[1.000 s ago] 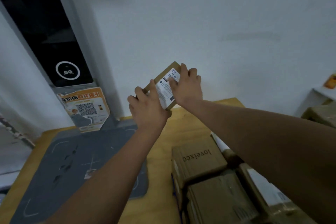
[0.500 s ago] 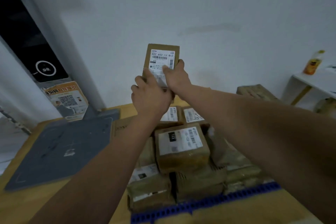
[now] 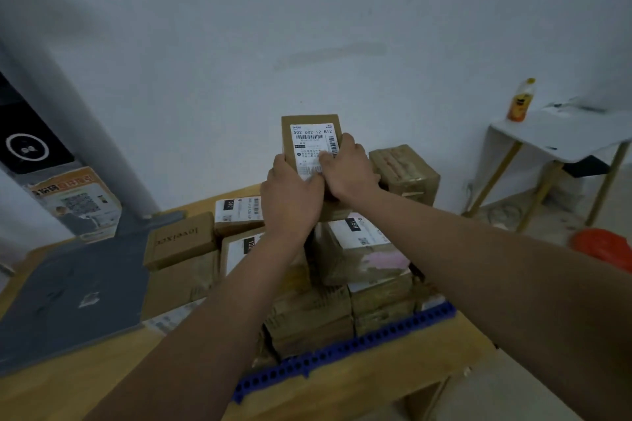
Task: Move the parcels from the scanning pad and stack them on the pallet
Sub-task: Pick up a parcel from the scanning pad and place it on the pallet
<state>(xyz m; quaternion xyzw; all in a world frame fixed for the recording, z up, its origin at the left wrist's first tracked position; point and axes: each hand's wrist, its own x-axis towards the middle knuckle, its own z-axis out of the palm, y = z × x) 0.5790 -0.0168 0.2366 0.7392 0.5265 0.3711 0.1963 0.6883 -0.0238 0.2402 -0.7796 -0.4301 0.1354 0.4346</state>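
A small brown parcel point(image 3: 309, 133) with a white shipping label is held upright above the stack. My left hand point(image 3: 290, 195) grips its lower left side and my right hand point(image 3: 347, 171) grips its lower right side, fingers over the label. Below them, several brown parcels point(image 3: 359, 249) are stacked on the blue perforated pallet point(image 3: 345, 349). The grey scanning pad point(image 3: 75, 287) lies at the left on the wooden table, with no parcel on it.
A scanner post point(image 3: 30, 147) with a QR poster point(image 3: 75, 202) rises behind the pad. A white side table point(image 3: 561, 137) with an orange bottle point(image 3: 521, 101) stands at right; an orange bag point(image 3: 602, 246) lies on the floor. The wall is close behind.
Both hands carried the small parcel from over the pad's side to the right, above the stack, and turned it upright. The view swung right along with it.
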